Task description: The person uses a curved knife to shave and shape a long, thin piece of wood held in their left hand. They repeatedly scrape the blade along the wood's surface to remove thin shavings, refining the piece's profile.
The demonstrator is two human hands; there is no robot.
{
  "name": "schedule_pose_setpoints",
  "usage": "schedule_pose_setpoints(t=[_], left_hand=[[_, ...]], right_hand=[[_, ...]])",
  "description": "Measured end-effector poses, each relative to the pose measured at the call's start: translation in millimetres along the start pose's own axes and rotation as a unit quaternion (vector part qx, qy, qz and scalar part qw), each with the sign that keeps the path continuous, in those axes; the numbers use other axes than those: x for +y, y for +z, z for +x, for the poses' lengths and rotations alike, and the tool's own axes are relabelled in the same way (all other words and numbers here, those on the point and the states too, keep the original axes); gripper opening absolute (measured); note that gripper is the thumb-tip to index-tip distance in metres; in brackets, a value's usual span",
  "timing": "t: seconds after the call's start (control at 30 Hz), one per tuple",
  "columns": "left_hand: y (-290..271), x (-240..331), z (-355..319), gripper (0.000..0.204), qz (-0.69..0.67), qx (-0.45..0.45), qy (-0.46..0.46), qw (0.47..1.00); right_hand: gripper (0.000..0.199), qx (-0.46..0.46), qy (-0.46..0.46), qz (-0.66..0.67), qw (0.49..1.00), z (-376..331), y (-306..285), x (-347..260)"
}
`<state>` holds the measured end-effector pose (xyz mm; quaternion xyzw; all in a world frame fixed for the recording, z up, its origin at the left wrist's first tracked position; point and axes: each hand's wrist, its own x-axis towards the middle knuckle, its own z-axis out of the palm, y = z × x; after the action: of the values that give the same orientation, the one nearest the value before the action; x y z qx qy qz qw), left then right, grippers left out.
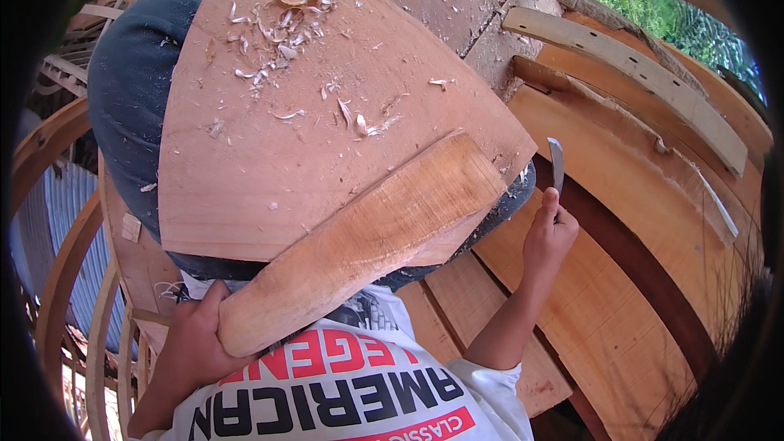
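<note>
My left hand (198, 328) grips the lower end of a thick, pale wooden piece (367, 241) with rounded edges. That piece slants up to the right across a wide plywood board (245, 171) lying over my lap, its far end near the board's right corner. Off to the right, my right hand (550, 233) is closed round a knife (557, 165), its handle mostly hidden in the fist. The short, curved blade points upward, apart from the wood. Curled wood shavings (282, 37) are scattered over the board, thickest toward its far side.
Curved wooden ribs (633, 65) and planks (588, 302) rise on my right, like the inside of a boat hull. More curved ribs (73, 253) stand at the left, with corrugated metal sheeting (82, 220) beyond. My bent knee (135, 90) juts out beside the board.
</note>
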<state>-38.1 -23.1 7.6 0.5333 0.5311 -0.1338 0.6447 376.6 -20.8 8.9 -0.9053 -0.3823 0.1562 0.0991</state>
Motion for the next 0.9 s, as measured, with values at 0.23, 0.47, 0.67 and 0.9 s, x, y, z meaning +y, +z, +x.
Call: schedule_pose_setpoints(t=[0.23,0.47,0.67,0.9], left_hand=[[2,13,4,0.064,0.07,0.009,-0.007,0.997],[-1,7,0,0.06,0.077,0.065,0.014,0.995],[-1,5,-1,0.06,0.096,0.075,0.027,0.992],[-5,5,-3,0.062,0.121,0.06,0.008,0.991]], right_hand=[[0.066,-0.169,-0.15,0.052,0.973,-67,7,-43],[0.051,-0.237,-0.112,-0.019,0.965,-77,-3,-49],[0.05,-0.221,-0.09,-0.001,0.971,-68,1,-61],[0.055,-0.176,-0.103,-0.079,0.976,-39,12,-52]])
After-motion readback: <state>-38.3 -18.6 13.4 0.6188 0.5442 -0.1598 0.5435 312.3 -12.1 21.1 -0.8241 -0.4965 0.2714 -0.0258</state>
